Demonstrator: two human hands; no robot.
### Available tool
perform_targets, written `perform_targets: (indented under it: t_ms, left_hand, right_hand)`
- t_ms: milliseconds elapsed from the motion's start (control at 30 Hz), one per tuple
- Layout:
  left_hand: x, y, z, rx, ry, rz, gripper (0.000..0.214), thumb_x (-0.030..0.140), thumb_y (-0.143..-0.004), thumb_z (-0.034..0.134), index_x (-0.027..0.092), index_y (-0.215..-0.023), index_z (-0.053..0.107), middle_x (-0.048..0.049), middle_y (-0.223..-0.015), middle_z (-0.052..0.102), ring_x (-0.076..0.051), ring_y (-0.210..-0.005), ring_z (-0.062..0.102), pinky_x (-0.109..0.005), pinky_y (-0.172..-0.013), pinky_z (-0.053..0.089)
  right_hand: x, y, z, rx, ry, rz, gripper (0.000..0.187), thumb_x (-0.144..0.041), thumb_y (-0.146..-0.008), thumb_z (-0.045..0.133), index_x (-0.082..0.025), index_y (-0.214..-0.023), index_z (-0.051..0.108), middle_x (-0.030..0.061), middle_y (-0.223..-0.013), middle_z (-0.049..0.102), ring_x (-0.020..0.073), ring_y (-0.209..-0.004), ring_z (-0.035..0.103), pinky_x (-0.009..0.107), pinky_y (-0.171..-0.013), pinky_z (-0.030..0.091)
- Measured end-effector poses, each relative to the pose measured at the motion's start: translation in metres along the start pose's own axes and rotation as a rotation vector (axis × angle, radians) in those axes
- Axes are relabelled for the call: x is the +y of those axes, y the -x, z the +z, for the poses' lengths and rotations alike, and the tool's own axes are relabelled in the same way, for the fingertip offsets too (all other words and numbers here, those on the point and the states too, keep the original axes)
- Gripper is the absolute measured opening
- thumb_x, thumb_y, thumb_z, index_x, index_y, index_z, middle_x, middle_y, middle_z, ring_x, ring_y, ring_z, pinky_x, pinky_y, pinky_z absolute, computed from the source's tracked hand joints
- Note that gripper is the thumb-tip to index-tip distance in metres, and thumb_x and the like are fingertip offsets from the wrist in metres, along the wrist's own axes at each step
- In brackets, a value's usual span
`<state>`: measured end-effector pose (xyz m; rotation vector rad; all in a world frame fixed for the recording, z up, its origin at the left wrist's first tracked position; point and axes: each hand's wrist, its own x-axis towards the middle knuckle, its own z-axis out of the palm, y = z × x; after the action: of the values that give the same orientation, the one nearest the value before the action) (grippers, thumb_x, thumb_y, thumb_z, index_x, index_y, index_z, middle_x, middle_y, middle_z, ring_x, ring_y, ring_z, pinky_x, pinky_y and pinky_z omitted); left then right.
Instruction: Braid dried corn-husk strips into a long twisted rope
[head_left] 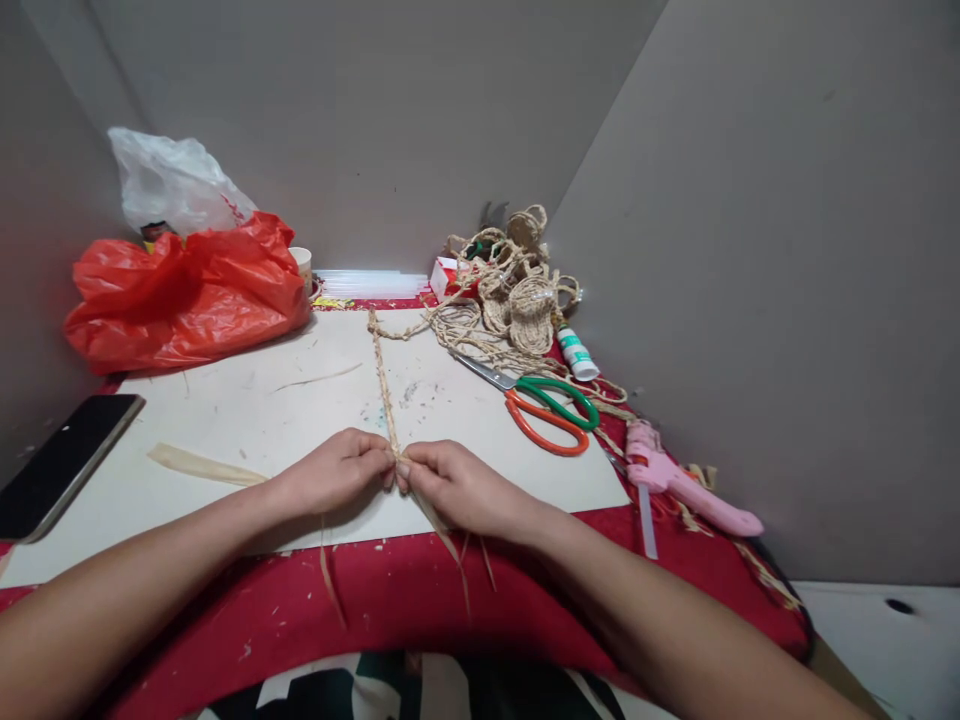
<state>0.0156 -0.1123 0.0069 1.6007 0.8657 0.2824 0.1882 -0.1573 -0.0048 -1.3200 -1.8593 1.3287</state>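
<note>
A braided straw cord (385, 392) runs down the white board (322, 345) toward me, and its lower end is pinched between my two hands. My left hand (349, 470) is closed on the cord from the left, thumb and fingers together. From the right, my right hand (450, 480) pinches the same spot, its thumb close to the left fingertips. Loose straw strands (448, 543) hang below both hands over the red cloth (375, 590). One wide, flat straw strip (202, 465) lies on the board beside my left wrist.
Scissors (551, 400) with green and orange handles lie right of the cord. Behind them are coiled braids (532, 310) and a white-green bottle (577, 353). A pink glue gun (675, 480) rests at right. A phone (60, 465) and red plastic bag (195, 290) are at left.
</note>
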Motion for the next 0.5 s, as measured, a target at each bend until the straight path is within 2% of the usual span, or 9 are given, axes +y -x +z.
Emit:
perform_targets:
  t_ms: [133,233,367,500]
  left_hand:
    - [-0.008,-0.003,0.003,-0.016,0.088,-0.037,0.024,0.029,-0.078,0.048,0.016,-0.059,0.054,0.0012,-0.056,0.050,-0.010,-0.055,0.041,-0.022,-0.060,0.035]
    - [-0.011,-0.001,0.005,0.027,0.139,-0.058,0.027,0.032,-0.078,0.048,0.015,-0.059,0.054,0.0028,-0.053,0.045,-0.009,-0.052,0.035,-0.022,-0.056,0.031]
    - [-0.011,0.001,0.007,0.059,0.088,-0.069,0.027,0.034,-0.079,0.049,0.015,-0.061,0.056,0.0025,-0.055,0.046,-0.009,-0.054,0.035,-0.022,-0.055,0.031]
    - [-0.007,0.004,0.011,0.081,0.118,-0.079,0.025,0.032,-0.078,0.050,0.015,-0.061,0.055,0.0027,-0.055,0.048,-0.008,-0.052,0.035,-0.022,-0.054,0.030]
  right_hand:
    - [-0.002,0.004,0.005,0.096,0.402,-0.002,0.028,-0.026,-0.091,0.038,-0.015,-0.080,0.061,0.0055,-0.072,0.062,0.0132,-0.064,0.051,0.025,-0.063,0.034]
    - [-0.006,0.010,0.004,0.088,0.523,0.023,0.030,-0.030,-0.092,0.036,-0.016,-0.086,0.061,0.0069,-0.074,0.063,0.0139,-0.064,0.052,0.025,-0.062,0.032]
    - [-0.013,0.017,-0.003,0.088,0.552,0.063,0.029,-0.030,-0.092,0.036,-0.016,-0.080,0.058,0.0060,-0.071,0.061,0.0131,-0.063,0.049,0.025,-0.062,0.031]
    - [-0.015,0.019,0.001,0.062,0.364,0.017,0.030,-0.028,-0.093,0.034,-0.016,-0.073,0.053,0.0035,-0.069,0.058,0.0119,-0.062,0.047,0.024,-0.061,0.032]
